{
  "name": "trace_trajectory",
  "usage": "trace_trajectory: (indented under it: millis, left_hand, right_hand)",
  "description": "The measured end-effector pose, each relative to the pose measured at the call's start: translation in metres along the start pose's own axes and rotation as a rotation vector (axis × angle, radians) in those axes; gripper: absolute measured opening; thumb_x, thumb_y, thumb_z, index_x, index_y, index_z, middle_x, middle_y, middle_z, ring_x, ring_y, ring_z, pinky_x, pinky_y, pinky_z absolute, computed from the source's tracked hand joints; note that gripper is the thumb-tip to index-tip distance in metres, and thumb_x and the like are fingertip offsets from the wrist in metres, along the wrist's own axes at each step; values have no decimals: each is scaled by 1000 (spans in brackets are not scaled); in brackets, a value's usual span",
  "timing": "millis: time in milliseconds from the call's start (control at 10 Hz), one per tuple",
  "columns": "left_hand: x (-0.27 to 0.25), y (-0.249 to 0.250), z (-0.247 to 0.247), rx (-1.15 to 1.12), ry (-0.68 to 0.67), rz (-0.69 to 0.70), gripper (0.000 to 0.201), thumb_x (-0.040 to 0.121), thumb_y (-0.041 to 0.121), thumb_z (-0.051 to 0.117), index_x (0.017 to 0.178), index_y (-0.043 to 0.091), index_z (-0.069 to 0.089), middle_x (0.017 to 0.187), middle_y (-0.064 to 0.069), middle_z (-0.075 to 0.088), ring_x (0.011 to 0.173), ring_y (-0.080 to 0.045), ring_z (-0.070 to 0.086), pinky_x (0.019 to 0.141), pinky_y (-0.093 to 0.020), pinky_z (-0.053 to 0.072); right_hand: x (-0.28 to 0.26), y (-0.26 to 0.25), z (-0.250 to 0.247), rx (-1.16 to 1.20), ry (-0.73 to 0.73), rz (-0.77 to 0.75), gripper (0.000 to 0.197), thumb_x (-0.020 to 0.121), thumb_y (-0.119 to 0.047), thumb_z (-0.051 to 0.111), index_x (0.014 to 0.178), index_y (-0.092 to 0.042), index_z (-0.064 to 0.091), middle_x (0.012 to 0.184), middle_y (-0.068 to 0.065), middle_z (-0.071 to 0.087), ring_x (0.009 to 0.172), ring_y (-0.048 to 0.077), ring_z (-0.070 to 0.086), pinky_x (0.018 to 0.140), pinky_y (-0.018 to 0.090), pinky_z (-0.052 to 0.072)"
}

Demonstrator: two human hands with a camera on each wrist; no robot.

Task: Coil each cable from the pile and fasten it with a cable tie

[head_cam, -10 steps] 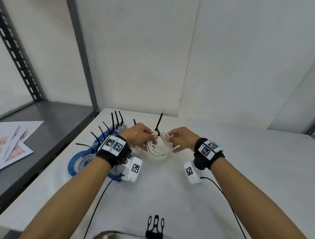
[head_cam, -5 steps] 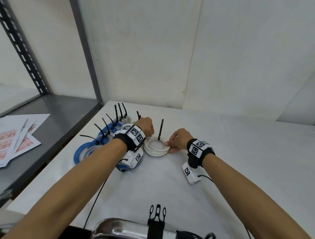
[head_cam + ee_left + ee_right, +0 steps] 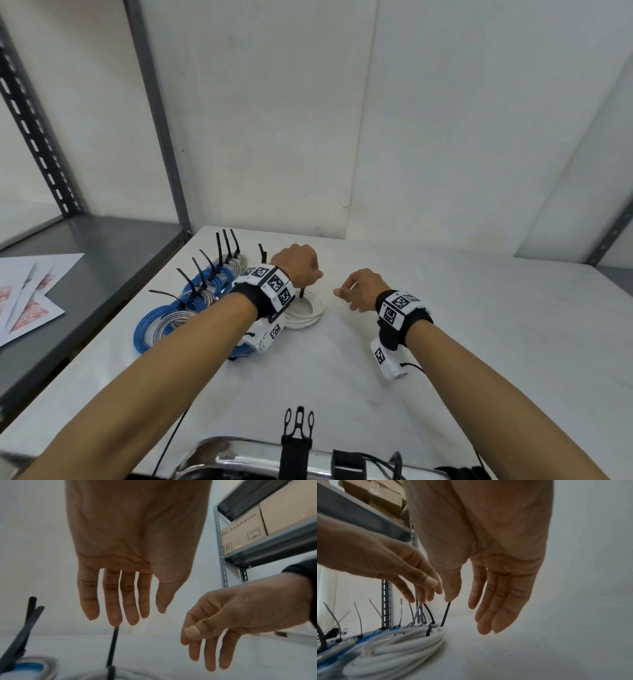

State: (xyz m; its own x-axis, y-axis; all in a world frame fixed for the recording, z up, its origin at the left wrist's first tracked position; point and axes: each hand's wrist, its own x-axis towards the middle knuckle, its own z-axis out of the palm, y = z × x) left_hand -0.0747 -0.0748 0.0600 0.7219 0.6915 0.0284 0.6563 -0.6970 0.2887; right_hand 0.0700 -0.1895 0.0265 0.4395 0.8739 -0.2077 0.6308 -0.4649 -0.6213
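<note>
On the white tabletop (image 3: 479, 325), nr its left edge, the coiled white round cable (image 3: 308, 308) lies flat w/ a black plastic cable tie (image 3: 445, 615) cinched round it, tail sticking up. Left hand (image 3: 297, 266) hovers over the coil, fingers straight, holding nothing; middle fingertip is at the tie's tip. Right hand (image 3: 363, 288) is just beside, apart from the coil, fingers relaxed, empty. Blue & grey tied cable coils (image 3: 178, 308) sit left of it.
</note>
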Motion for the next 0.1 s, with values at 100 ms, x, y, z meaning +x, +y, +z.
trace_trajectory:
  millis: [100]
  left_hand:
    - [-30, -6, -1, -119, 36, 126, 22, 93, 43, 67, 101, 24, 74, 96, 7, 74, 91, -14, 69, 84, -31, 54]
  right_hand:
    - [-29, 15, -24, 171, 104, -31, 26, 90, -36, 74, 95, -11, 68, 96, 13, 76, 85, 24, 75, 76, 40, 62]
